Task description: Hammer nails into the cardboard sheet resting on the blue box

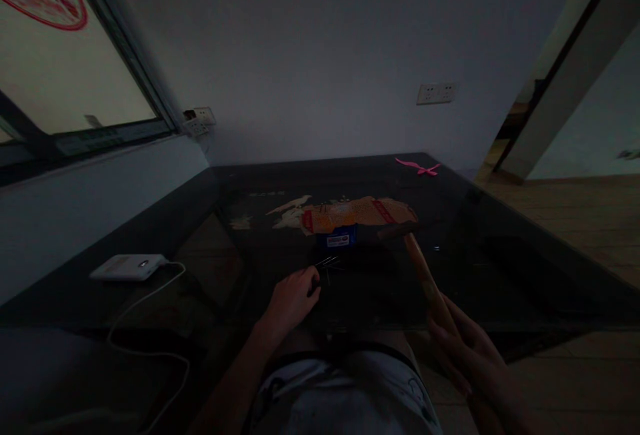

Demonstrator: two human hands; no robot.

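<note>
Two hands [295,296], one hammer [425,273] — one table [315,178].
One blue box [339,239], one white device [127,267], one pink ribbon [425,171] — several thin rods [328,262], too dim to count.

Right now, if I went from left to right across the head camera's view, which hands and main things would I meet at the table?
White device with a cable → left hand → blue box → hammer → right hand, gripping the hammer's handle.
</note>
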